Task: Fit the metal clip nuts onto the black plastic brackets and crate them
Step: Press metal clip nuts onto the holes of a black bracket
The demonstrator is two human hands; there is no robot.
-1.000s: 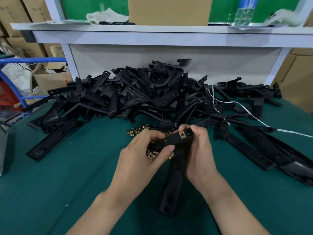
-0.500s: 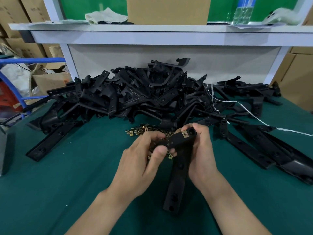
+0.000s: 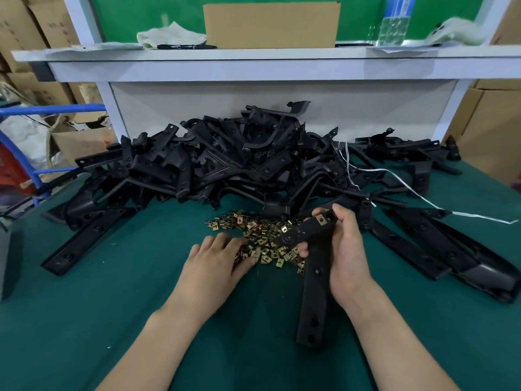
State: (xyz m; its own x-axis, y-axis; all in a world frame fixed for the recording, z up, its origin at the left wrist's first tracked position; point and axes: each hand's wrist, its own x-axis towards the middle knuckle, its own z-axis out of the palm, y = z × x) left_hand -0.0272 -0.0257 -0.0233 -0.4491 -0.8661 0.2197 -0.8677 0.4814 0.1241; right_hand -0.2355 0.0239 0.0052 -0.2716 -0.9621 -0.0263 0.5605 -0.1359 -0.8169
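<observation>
My right hand (image 3: 342, 258) grips a long black plastic bracket (image 3: 313, 300) by its upper end; the lower end rests on the green mat. One brass clip nut (image 3: 321, 220) sits fitted on the bracket's top arm. My left hand (image 3: 218, 259) lies palm down at the left edge of a loose heap of brass clip nuts (image 3: 263, 238), with its fingertips in among the nuts. Whether the fingers pinch a nut is hidden. A big pile of black brackets (image 3: 225, 162) fills the back of the table.
More long brackets lie at the left (image 3: 84, 241) and right (image 3: 439, 246) of the green mat (image 3: 112, 306). A white string (image 3: 423, 196) trails over the right brackets. A white shelf (image 3: 267, 56) with a cardboard box (image 3: 270, 24) stands behind. A blue cart frame (image 3: 33, 153) is at the left.
My left hand has let go of the bracket and dropped down-left onto the clip nut heap. My right hand still holds the bracket, now shifted slightly right.
</observation>
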